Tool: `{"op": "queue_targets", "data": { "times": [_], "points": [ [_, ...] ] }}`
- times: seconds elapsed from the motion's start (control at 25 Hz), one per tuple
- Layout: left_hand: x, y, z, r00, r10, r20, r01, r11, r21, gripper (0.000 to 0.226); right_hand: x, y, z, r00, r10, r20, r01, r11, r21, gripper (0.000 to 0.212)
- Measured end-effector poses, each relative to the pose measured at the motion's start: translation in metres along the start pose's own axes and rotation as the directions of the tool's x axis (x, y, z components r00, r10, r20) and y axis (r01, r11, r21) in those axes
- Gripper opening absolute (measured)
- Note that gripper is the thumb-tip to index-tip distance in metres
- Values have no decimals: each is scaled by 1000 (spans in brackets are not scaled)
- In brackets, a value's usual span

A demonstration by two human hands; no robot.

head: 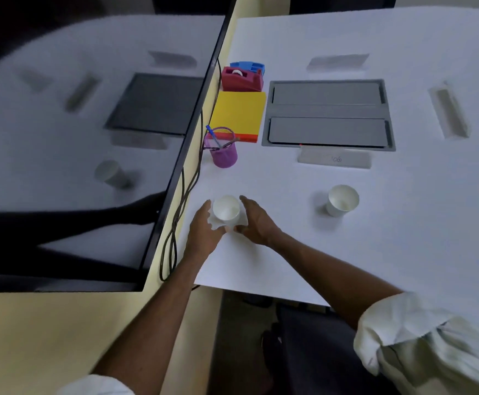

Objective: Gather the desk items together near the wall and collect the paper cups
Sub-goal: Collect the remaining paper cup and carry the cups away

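A white paper cup point(226, 209) stands between my two hands near the wall side of the white desk point(375, 252). My left hand point(204, 232) cups its left side and my right hand point(256, 223) its right side, fingers curved around it. A second white paper cup point(342, 200) stands alone to the right. Along the wall sit a purple pen holder point(224, 151) with a blue pen, a yellow sticky-note pad point(238, 115), a red tape dispenser point(242, 78) and a blue item point(248, 65) behind it.
A large black wall-mounted screen point(90, 138) fills the left and mirrors the desk. Black cables point(175, 223) hang along the yellow wall. A grey hatch panel point(328, 112) is set into the desk, with a small white label plate point(335, 160) below it.
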State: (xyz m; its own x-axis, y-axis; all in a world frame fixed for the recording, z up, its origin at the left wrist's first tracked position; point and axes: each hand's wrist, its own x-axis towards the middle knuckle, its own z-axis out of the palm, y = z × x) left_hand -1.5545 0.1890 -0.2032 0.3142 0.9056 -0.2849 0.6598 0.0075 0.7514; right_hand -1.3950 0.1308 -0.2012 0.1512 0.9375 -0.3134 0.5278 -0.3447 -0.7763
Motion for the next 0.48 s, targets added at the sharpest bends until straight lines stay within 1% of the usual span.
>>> {"op": "queue_targets", "data": {
  "times": [0.12, 0.28, 0.36, 0.48],
  "points": [
    [-2, 4, 0, 997, 68, -32, -70, 997, -45, 71, 0, -4, -5, 999, -34, -31, 36, 998, 58, 65],
    [-22, 23, -1, 989, 134, -65, -142, 980, -138, 68, -22, -12, -29, 992, -86, -88, 92, 994, 66, 62],
    [-31, 40, 0, 984, 170, -48, -176, 974, -145, 68, -40, -14, -49, 988, -105, -114, 112, 992, 61, 63],
    [-39, 80, 4, 957, 287, 40, -282, 954, -103, 70, -73, -16, -91, 978, -102, -181, 113, 992, 52, 64]
  ]
}}
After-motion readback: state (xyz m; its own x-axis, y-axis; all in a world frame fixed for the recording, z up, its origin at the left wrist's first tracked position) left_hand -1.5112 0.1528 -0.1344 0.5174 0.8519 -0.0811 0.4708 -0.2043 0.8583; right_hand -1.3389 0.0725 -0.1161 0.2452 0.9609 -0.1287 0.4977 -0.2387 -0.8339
